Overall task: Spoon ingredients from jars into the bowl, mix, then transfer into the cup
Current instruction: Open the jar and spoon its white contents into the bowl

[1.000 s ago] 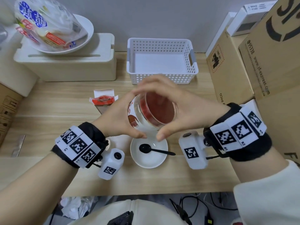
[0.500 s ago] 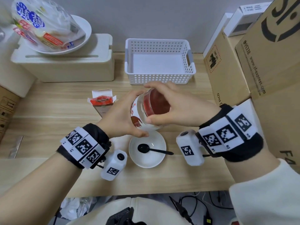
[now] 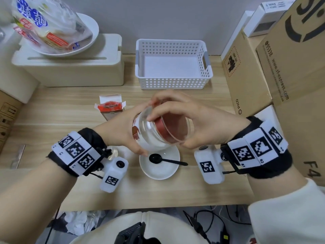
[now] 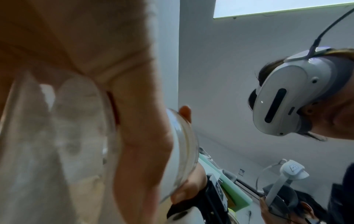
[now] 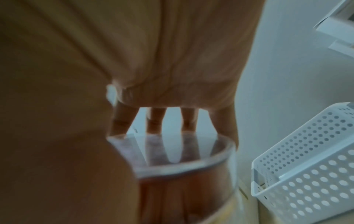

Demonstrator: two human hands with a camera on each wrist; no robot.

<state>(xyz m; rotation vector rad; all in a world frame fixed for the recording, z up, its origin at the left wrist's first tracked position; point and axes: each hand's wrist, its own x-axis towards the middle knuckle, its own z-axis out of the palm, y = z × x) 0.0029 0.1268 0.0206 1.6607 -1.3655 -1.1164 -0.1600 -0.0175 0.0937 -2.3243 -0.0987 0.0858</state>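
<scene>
A glass jar (image 3: 149, 136) of white powder lies tilted on its side in the air, just above the white bowl (image 3: 158, 173). My left hand (image 3: 123, 131) grips the jar's body from the left. My right hand (image 3: 191, 120) grips its red-rimmed lid (image 3: 174, 127) from the right, fingers curled round the rim. Whether the lid is off the mouth cannot be told. A black spoon (image 3: 165, 160) lies in the bowl, handle pointing right. The left wrist view shows my palm against the jar (image 4: 76, 136); the right wrist view shows fingers over the lid (image 5: 172, 153).
An opened red and white carton (image 3: 110, 107) stands left of the jar. A white perforated basket (image 3: 173, 67) sits at the back, cardboard boxes (image 3: 263, 71) crowd the right, and a plate with a plastic bag (image 3: 52, 29) rests on a cream box at the back left.
The jar has tipped from lid-toward-me to lying sideways with the lid pointing right. Both hands kept their grip and turned with it, staying above the bowl.
</scene>
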